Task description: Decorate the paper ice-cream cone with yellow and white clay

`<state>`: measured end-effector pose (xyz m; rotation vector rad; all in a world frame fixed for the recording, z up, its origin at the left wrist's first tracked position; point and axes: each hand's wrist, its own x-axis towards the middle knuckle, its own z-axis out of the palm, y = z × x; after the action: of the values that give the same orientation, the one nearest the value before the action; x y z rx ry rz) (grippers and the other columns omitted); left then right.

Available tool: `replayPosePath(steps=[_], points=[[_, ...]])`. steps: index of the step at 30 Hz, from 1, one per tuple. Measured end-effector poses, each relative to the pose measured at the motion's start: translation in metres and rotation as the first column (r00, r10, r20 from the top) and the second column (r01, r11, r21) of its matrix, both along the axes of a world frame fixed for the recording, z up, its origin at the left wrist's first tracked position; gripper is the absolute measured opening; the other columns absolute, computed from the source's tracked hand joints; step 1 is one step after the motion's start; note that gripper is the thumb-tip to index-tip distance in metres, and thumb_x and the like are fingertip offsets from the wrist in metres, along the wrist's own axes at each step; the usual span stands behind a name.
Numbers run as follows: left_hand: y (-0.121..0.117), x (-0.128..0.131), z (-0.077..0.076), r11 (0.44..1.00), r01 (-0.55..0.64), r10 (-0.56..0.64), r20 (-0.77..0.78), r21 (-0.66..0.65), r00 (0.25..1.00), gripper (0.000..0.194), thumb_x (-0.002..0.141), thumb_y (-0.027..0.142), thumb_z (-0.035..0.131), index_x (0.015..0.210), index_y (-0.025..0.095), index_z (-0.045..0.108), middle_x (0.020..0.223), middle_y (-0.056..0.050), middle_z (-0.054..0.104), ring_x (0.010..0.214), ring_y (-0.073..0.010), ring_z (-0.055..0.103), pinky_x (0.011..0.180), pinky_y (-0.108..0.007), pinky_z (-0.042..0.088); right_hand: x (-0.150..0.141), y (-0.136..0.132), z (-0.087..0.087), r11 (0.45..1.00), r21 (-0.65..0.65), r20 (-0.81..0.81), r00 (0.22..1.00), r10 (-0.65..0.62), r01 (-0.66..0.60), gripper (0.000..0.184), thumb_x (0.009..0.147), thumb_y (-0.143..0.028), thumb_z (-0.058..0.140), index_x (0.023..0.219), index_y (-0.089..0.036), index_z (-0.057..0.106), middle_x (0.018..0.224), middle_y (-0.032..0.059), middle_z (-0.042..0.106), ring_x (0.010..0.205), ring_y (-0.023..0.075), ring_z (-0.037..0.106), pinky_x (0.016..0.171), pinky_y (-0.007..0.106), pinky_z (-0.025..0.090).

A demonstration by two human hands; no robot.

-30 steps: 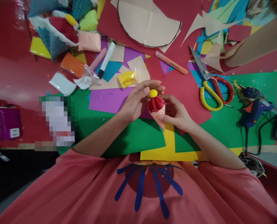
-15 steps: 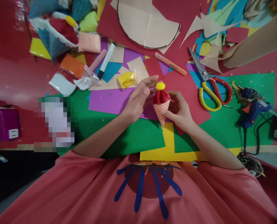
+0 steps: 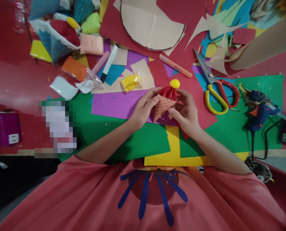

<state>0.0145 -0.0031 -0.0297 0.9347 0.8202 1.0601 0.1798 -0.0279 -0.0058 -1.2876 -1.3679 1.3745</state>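
A small paper ice-cream cone (image 3: 162,106) with a checked orange wrap, red folded paper on top and a yellow ball (image 3: 175,83) at its tip is held between both hands, tilted up and to the right. My left hand (image 3: 144,107) pinches its left side with the fingertips. My right hand (image 3: 185,110) curls round its right side. Both hands hover over purple paper (image 3: 114,103) and red paper (image 3: 193,93) on the table.
Scissors (image 3: 215,93) with red and yellow handles lie to the right, a blue glue gun (image 3: 259,107) beyond them. Markers (image 3: 109,62), an orange pen (image 3: 175,65), clay pieces (image 3: 130,81) and paper scraps fill the far side. Another person's arm (image 3: 260,48) reaches in top right.
The left hand let go of the yellow ball and moved down to pinch the cone's side. The cone tilted so its top points up and right.
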Motion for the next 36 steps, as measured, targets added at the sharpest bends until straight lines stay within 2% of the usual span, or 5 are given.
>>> replayPosePath(steps=[8, 12, 15, 30, 36], points=[[0.000, -0.001, 0.018, 0.987, 0.083, -0.094, -0.071, -0.139, 0.993, 0.048, 0.074, 0.056, 0.072, 0.105, 0.021, 0.060, 0.088, 0.001, 0.068, 0.069, -0.0100, 0.064, 0.063, -0.022, 0.051, 0.004, 0.006, -0.002, 0.992, 0.129, -0.115, 0.993, 0.016, -0.002, 0.050, 0.084, -0.054, 0.063, 0.125, -0.035, 0.043, 0.084, -0.0041, 0.057, 0.051, 0.0080, 0.053, 0.050, 0.025, 0.053], [0.007, -0.004, 0.029, 0.945, 0.200, -0.212, -0.021, -0.259, 0.977, 0.062, 0.068, 0.060, 0.074, 0.109, 0.021, 0.050, 0.075, 0.004, 0.065, 0.044, -0.0070, 0.055, 0.038, -0.018, 0.038, 0.013, 0.015, 0.000, 0.947, 0.292, -0.094, 0.989, -0.115, 0.138, 0.031, 0.089, -0.045, 0.060, 0.119, -0.036, 0.059, 0.097, -0.0007, 0.066, 0.085, 0.0141, 0.067, 0.073, 0.029, 0.060], [0.009, -0.004, 0.034, 0.918, 0.272, -0.282, 0.007, -0.289, 0.959, 0.063, 0.065, 0.059, 0.076, 0.105, 0.020, 0.047, 0.070, 0.004, 0.066, 0.042, -0.0069, 0.055, 0.037, -0.017, 0.038, 0.016, 0.019, 0.004, 0.909, 0.389, -0.094, 0.988, -0.124, 0.152, 0.029, 0.089, -0.041, 0.062, 0.117, -0.036, 0.064, 0.112, -0.0021, 0.068, 0.104, 0.0153, 0.066, 0.090, 0.032, 0.058], [0.008, -0.004, 0.037, 0.889, 0.350, -0.357, 0.030, -0.295, 0.934, 0.052, 0.069, 0.058, 0.073, 0.093, 0.017, 0.050, 0.068, 0.001, 0.071, 0.044, -0.0073, 0.057, 0.039, -0.016, 0.040, 0.015, 0.018, 0.006, 0.924, 0.347, -0.083, 0.986, -0.142, 0.162, 0.018, 0.087, -0.039, 0.065, 0.103, -0.031, 0.071, 0.101, -0.0013, 0.073, 0.095, 0.0172, 0.070, 0.087, 0.036, 0.059], [0.006, -0.002, 0.027, 0.873, 0.341, -0.351, 0.036, -0.348, 0.936, 0.046, 0.083, 0.059, 0.056, 0.091, 0.014, 0.059, 0.063, -0.002, 0.069, 0.043, -0.0085, 0.057, 0.038, -0.016, 0.041, 0.016, 0.018, 0.003, 0.927, 0.329, -0.144, 0.979, -0.142, 0.183, 0.024, 0.092, -0.041, 0.058, 0.110, -0.031, 0.069, 0.110, -0.0013, 0.071, 0.102, 0.0162, 0.068, 0.085, 0.032, 0.059]])
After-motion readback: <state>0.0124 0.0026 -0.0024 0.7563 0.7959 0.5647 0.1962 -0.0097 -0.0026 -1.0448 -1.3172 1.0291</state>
